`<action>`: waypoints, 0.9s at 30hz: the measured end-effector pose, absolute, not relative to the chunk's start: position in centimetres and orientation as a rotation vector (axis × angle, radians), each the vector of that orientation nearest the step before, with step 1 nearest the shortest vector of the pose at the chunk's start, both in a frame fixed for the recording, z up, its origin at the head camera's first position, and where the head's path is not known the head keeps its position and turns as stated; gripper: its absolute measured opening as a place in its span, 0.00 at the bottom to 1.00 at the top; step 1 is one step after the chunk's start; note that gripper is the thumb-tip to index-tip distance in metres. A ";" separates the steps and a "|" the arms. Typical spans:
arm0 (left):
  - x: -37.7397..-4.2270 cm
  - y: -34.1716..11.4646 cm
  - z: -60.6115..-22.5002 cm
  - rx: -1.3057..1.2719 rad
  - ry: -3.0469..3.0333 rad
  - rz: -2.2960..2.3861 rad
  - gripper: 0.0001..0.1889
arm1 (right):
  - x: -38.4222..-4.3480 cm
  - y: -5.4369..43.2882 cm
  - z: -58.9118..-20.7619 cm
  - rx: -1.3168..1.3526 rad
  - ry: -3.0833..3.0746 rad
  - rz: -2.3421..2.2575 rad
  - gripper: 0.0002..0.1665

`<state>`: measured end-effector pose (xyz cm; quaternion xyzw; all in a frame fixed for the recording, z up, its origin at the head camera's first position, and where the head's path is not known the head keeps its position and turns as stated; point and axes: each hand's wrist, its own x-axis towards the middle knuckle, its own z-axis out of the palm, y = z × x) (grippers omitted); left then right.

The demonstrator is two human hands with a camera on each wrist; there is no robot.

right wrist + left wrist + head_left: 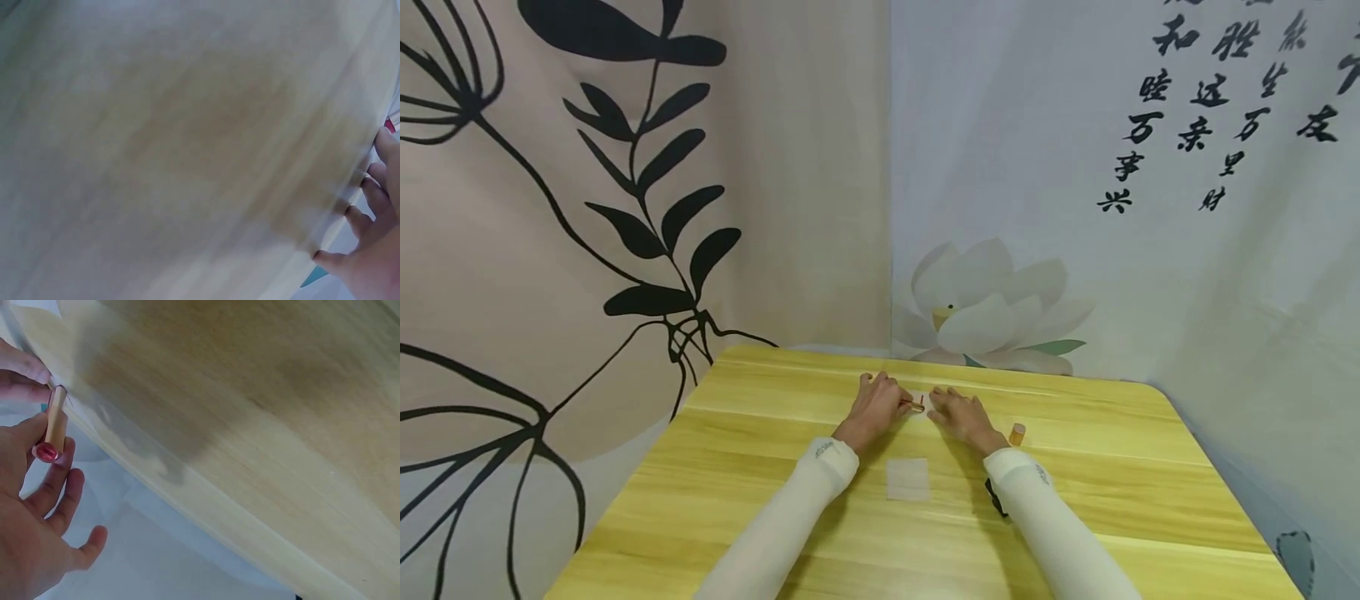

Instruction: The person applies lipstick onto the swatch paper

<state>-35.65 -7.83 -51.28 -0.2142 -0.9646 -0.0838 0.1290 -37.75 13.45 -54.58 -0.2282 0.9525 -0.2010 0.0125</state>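
Note:
Near the far edge of the table, my left hand [876,408] pinches a slim gold tube [56,425] with a red end between thumb and fingers. The tube's red end faces the left wrist camera, and the other fingers spread apart. Beneath it lies a small white paper square [915,397] with a short red mark. Just right of that paper, my right hand [955,412] has its fingertips down by the sheet's edge. In the right wrist view its fingers [359,219] are spread and lightly bent, with nothing seen in their grasp.
Closer to me on the wooden table [760,483] lies another pale paper square [907,480]. A short orange-gold cylinder [1017,434] stands beside the right wrist. Under the right forearm a black object [996,497] shows in part. A printed curtain [820,208] hangs behind the table.

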 end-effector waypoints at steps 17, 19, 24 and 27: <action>-34.3 -8.2 -51.3 -0.624 -2.785 -0.288 0.06 | -38.0 13.4 -55.0 -0.733 2.967 -0.660 0.31; -34.1 -8.3 -51.3 -0.605 -2.797 -0.324 0.07 | -37.9 13.4 -55.1 -0.722 2.958 -0.670 0.31; -33.9 -8.8 -51.5 -0.529 -2.794 -0.404 0.15 | -37.7 13.4 -55.3 -0.735 2.967 -0.708 0.30; -33.9 -9.0 -51.4 -0.491 -2.775 -0.413 0.18 | -37.6 13.6 -55.1 -0.757 2.974 -0.725 0.30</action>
